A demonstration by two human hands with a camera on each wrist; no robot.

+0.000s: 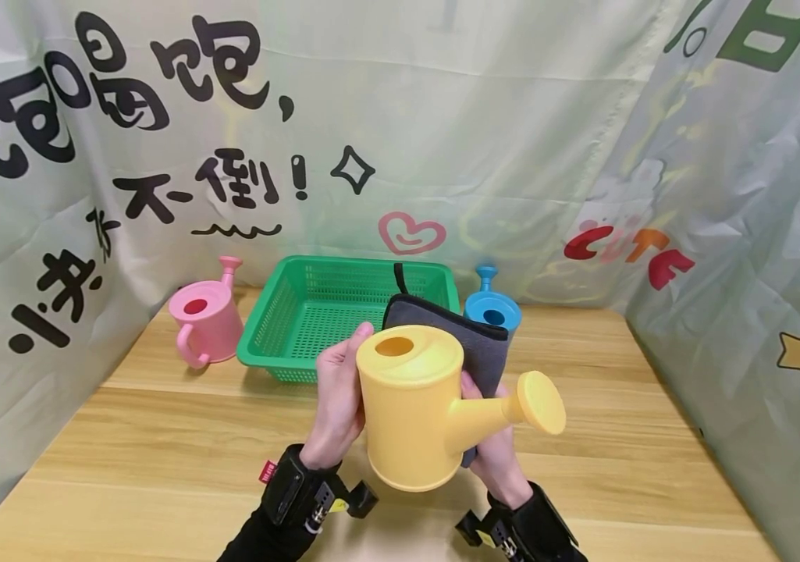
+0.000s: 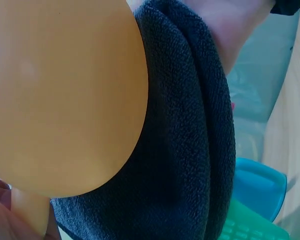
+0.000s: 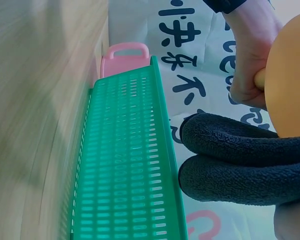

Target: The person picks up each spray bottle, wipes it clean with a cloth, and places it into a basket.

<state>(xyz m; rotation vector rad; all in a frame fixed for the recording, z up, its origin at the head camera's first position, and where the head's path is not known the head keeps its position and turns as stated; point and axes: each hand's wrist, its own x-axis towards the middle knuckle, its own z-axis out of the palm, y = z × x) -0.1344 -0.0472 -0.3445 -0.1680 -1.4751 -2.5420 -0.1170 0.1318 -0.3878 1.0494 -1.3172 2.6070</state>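
A yellow watering can (image 1: 410,421) is held up over the table, its spout pointing right. My left hand (image 1: 339,390) grips its handle (image 2: 30,212), which the can's body hides in the head view. A folded dark grey towel (image 1: 487,351) with black edging and a hanging loop lies against the can's far right side. My right hand (image 1: 498,453) holds this towel from behind the spout, with the fingers partly hidden. In the right wrist view the towel (image 3: 240,175) bends into two thick folds beside the can.
A green perforated basket (image 1: 279,312) stands behind the hands at the back of the wooden table (image 1: 231,437). To its left is a pink watering can (image 1: 213,320), to its right a blue one (image 1: 494,307). Printed cloth curtains (image 1: 512,156) enclose the back and sides.
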